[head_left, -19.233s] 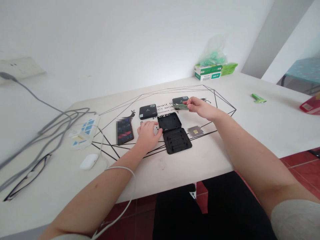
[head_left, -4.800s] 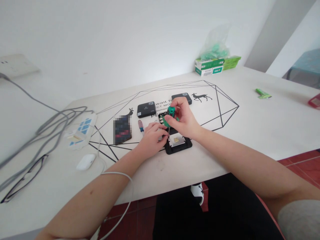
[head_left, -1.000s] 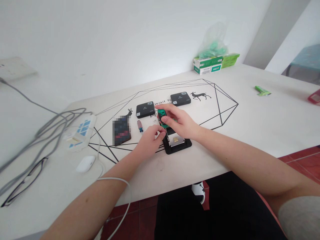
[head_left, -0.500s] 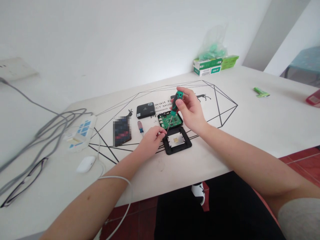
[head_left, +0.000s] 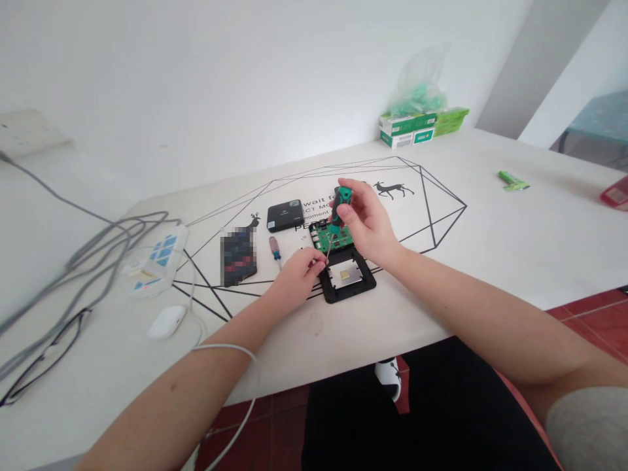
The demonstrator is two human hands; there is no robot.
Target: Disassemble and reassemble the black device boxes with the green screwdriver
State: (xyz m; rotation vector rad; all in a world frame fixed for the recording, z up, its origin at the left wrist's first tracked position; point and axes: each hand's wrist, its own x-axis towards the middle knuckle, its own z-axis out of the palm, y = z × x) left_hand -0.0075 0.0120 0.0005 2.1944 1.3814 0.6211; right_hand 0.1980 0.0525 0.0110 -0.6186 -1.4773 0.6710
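My right hand (head_left: 369, 219) is closed round the green and black handle of a screwdriver (head_left: 340, 208). Its shaft slants down to the left corner of a black cover with a metal plate (head_left: 346, 273). At that corner my left hand (head_left: 300, 275) pinches near the screwdriver's tip; whatever lies between its fingertips is too small to name. Just behind the cover is an open black case with a green circuit board (head_left: 321, 237), partly hidden by my right hand.
A closed black box (head_left: 285, 215), a second screwdriver (head_left: 275, 249) and a blurred-out phone-like object (head_left: 239, 256) lie to the left. Further left are a power strip (head_left: 156, 258), cables, a white case (head_left: 167, 322) and glasses (head_left: 46, 356). Green boxes (head_left: 407, 131) stand at the back.
My right hand and the screwdriver have moved slightly down and left, and the handle stands more upright. My left hand stays at the cover's corner.
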